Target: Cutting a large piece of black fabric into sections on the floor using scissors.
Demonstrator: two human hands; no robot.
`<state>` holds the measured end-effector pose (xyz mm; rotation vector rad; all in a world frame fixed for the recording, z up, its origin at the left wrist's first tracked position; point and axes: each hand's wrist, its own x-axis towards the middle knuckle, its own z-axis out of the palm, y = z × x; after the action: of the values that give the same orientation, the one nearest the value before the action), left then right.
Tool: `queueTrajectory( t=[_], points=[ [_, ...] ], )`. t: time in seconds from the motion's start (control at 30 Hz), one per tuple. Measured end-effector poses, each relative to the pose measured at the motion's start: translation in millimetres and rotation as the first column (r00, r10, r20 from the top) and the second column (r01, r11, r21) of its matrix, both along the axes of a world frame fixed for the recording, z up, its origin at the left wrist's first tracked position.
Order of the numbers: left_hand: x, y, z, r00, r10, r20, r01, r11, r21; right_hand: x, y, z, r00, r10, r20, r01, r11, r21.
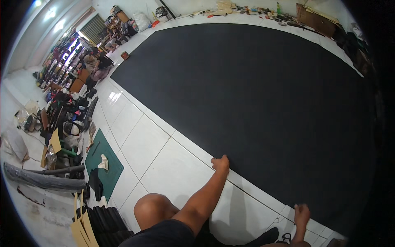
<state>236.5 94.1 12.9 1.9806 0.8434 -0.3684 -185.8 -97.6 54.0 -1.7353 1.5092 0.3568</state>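
Note:
A very large black sheet of material [247, 94] lies flat over the white tiled floor. My left hand [221, 164] is at its near edge, with the thumb and fingers closed on the border. Farther right along the same edge, my right hand [302, 214] is also closed, its fingers curled at the border. The fingertips of both hands are partly hidden. Close to my right wrist, dark loops that look like scissors handles [286, 237] rest on the floor.
A green cutting mat [106, 177] with a pale scrap [103, 162] lies to the left. Stacked black pieces [105, 224] stand near my knee [154, 208]. Clutter lines the left wall, where another person [98, 68] sits. A brown box [317, 20] stands at the far right.

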Motion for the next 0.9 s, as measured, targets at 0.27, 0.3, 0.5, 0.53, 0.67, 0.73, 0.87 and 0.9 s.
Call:
queueTrajectory(
  t=[0.27, 0.3, 0.5, 0.53, 0.67, 0.73, 0.87, 0.9],
  points=[
    [-4.4, 21.7, -44.4, 0.991, 0.077, 0.112, -0.031, 0.929, -0.368, 26.7, 44.8, -52.9, 0.793, 0.608, 0.040, -0.331, 0.484, -0.810],
    [0.4, 32.0, -40.4, 0.990, 0.093, 0.107, -0.039, 0.907, -0.420, 30.1, 46.6, -54.6, 0.790, 0.611, 0.060, -0.325, 0.499, -0.803],
    [3.9, 56.7, -28.3, 0.983, 0.139, 0.121, -0.053, 0.842, -0.536, 43.0, 50.6, -54.2, 0.740, 0.669, 0.063, -0.335, 0.448, -0.829],
    [4.3, 63.3, -29.1, 0.971, 0.181, 0.157, -0.065, 0.830, -0.554, 43.8, 55.4, -49.0, 0.740, 0.669, 0.068, -0.330, 0.450, -0.830],
    [-24.6, 22.8, -44.9, 0.967, -0.132, 0.217, 0.186, 0.951, -0.248, -29.0, 49.7, -20.7, 0.807, 0.576, 0.131, -0.373, 0.668, -0.644],
    [-28.0, 20.2, -77.8, 0.908, -0.335, 0.252, 0.356, 0.933, -0.041, -64.4, 62.5, 18.0, 0.960, 0.119, 0.255, 0.014, 0.885, -0.466],
    [74.0, 136.5, -110.5, 0.601, -0.783, 0.163, 0.595, 0.574, 0.563, 81.8, 163.4, 181.9, 0.541, -0.351, 0.764, 0.825, 0.401, -0.399],
    [71.7, 122.0, -116.0, 0.867, -0.466, 0.174, 0.442, 0.883, 0.160, 68.8, 155.3, 212.2, 0.570, -0.390, 0.723, 0.820, 0.331, -0.468]
  ],
)
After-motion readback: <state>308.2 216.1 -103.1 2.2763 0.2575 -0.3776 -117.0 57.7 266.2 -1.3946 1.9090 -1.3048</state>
